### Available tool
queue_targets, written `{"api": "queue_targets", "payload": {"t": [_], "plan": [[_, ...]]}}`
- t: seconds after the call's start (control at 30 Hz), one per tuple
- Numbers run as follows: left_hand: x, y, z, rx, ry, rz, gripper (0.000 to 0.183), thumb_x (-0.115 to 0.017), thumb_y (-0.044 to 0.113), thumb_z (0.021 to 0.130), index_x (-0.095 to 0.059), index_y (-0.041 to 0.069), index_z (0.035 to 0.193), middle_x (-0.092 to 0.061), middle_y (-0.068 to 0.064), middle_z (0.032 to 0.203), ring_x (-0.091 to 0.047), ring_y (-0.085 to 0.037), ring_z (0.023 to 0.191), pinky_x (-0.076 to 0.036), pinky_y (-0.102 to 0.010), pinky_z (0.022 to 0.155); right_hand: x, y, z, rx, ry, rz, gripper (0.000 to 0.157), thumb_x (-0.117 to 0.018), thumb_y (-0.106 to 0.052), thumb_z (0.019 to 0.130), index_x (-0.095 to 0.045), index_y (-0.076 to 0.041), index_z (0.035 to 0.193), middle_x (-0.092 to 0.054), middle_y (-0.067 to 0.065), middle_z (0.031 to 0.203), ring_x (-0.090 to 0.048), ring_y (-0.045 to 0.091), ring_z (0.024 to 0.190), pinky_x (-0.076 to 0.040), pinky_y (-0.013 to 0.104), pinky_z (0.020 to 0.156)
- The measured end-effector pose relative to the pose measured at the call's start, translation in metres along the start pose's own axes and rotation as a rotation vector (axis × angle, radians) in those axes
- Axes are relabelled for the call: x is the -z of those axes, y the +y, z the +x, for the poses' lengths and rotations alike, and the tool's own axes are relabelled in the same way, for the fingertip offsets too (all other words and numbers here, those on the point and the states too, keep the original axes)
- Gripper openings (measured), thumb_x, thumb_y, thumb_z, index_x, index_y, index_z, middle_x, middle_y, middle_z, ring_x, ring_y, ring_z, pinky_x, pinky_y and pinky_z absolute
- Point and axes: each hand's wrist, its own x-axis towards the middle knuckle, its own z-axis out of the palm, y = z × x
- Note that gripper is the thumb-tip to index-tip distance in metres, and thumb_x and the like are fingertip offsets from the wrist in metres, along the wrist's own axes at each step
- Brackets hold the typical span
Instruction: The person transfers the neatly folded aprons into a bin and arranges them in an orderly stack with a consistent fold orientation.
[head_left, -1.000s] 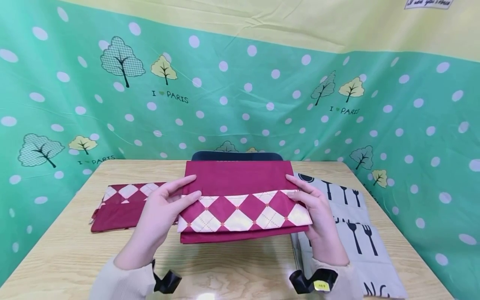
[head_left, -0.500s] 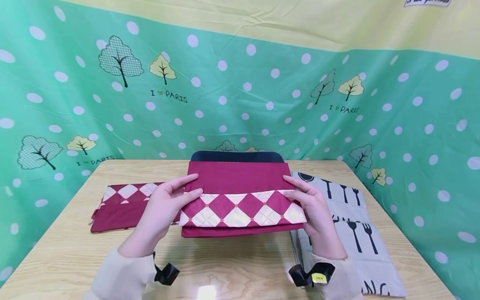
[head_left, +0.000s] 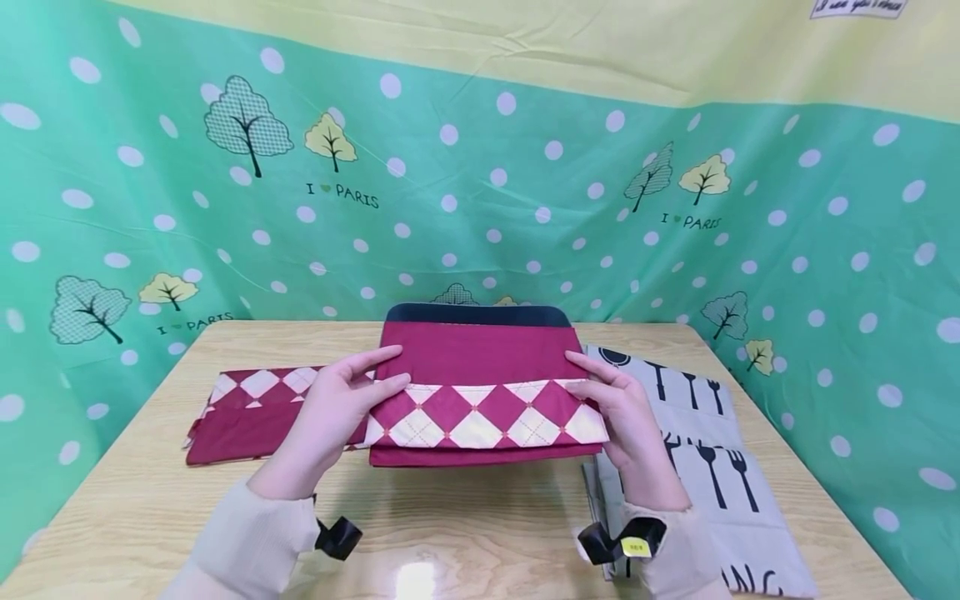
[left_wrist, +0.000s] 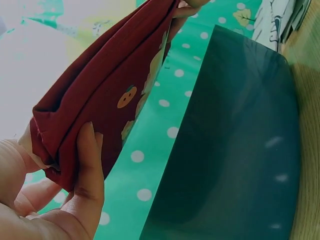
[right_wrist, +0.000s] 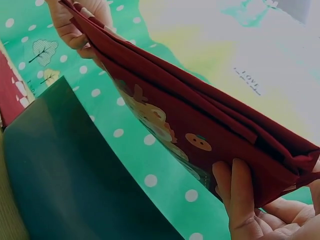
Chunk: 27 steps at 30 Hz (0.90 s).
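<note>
A folded maroon cloth with a white-and-maroon diamond band is held above the table by both hands. My left hand pinches its left edge, thumb on top and fingers beneath. The right hand grips the opposite edge in the same way. From below, the left wrist view shows the cloth's layered folds and an orange cartoon print. Behind and under the cloth stands a dark blue container, mostly hidden in the head view. Its smooth wall fills the lower left of the right wrist view.
Another folded maroon cloth with diamonds lies on the left of the wooden table. Grey folded cloths printed with cutlery lie on the right. A green dotted curtain hangs behind and along the sides.
The held cloth has shifted slightly away from me, its near edge now higher in the head view. Both hands keep their hold.
</note>
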Motion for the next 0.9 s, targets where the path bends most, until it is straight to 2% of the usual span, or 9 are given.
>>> {"api": "queue_targets", "payload": {"t": [0.17,0.27,0.37,0.43,0.53,0.6,0.7,0.9], "plan": [[0.000,-0.002,0.003,-0.009,-0.002,0.014,0.055,-0.074,0.027,0.090,-0.057,0.019,0.141,-0.065,0.003,0.073,-0.068,-0.010,0.077,-0.054,-0.019,0.077,-0.001,0.000,0.003,0.001,-0.003,-0.033,0.052,-0.058,-0.006,0.095,-0.048,-0.007,0.146,-0.043,0.010,0.152,-0.059,0.016,0.114,-0.057,0.024,0.087],[0.000,-0.002,0.004,-0.010,0.001,0.027,0.055,-0.074,0.027,0.090,-0.056,0.019,0.141,-0.066,0.000,0.083,-0.068,-0.010,0.079,-0.054,-0.019,0.078,-0.001,0.000,0.005,-0.002,-0.003,-0.058,0.053,-0.059,-0.007,0.094,-0.049,-0.007,0.146,-0.044,0.010,0.152,-0.059,0.016,0.113,-0.057,0.023,0.086],[0.001,-0.003,0.006,-0.007,0.001,0.033,0.055,-0.073,0.027,0.091,-0.055,0.019,0.142,-0.065,-0.007,0.110,-0.069,-0.014,0.087,-0.054,-0.018,0.081,-0.001,0.000,0.007,0.000,-0.006,-0.083,0.053,-0.059,-0.007,0.094,-0.049,-0.008,0.146,-0.044,0.011,0.151,-0.060,0.016,0.111,-0.057,0.023,0.085],[0.001,-0.002,0.007,-0.003,-0.005,0.031,0.055,-0.072,0.027,0.091,-0.055,0.019,0.143,-0.057,-0.010,0.133,-0.066,-0.017,0.103,-0.053,-0.016,0.082,-0.001,-0.001,0.008,0.004,-0.010,-0.094,0.052,-0.059,-0.007,0.094,-0.049,-0.008,0.146,-0.045,0.012,0.150,-0.061,0.016,0.109,-0.057,0.023,0.084],[0.002,-0.002,0.008,-0.001,-0.017,0.027,0.055,-0.071,0.026,0.092,-0.053,0.018,0.144,-0.041,-0.008,0.153,-0.054,-0.022,0.125,-0.051,-0.013,0.083,-0.001,-0.002,0.009,0.007,-0.014,-0.108,0.053,-0.059,-0.008,0.094,-0.049,-0.008,0.146,-0.046,0.013,0.150,-0.062,0.015,0.107,-0.057,0.023,0.084],[0.002,-0.001,0.009,-0.004,-0.016,0.028,0.055,-0.071,0.026,0.092,-0.053,0.017,0.144,-0.039,-0.007,0.156,-0.051,-0.025,0.129,-0.050,-0.012,0.084,-0.002,-0.003,0.009,0.010,-0.017,-0.120,0.053,-0.059,-0.007,0.094,-0.049,-0.007,0.146,-0.046,0.014,0.149,-0.063,0.014,0.106,-0.057,0.023,0.084],[0.002,0.001,0.011,-0.007,-0.014,0.031,0.056,-0.070,0.027,0.093,-0.053,0.018,0.144,-0.040,-0.007,0.156,-0.054,-0.026,0.127,-0.050,-0.012,0.086,-0.002,-0.005,0.009,0.015,-0.024,-0.138,0.052,-0.058,-0.007,0.094,-0.049,-0.007,0.146,-0.046,0.015,0.150,-0.063,0.013,0.105,-0.057,0.022,0.084],[0.001,0.005,0.013,0.003,-0.017,0.038,0.056,-0.070,0.027,0.093,-0.052,0.020,0.145,-0.038,-0.007,0.157,-0.048,-0.025,0.134,-0.047,-0.023,0.099,-0.002,-0.011,0.010,0.008,-0.023,-0.158,0.052,-0.057,-0.007,0.095,-0.049,-0.008,0.146,-0.043,0.012,0.152,-0.059,0.016,0.110,-0.056,0.021,0.085]]}}
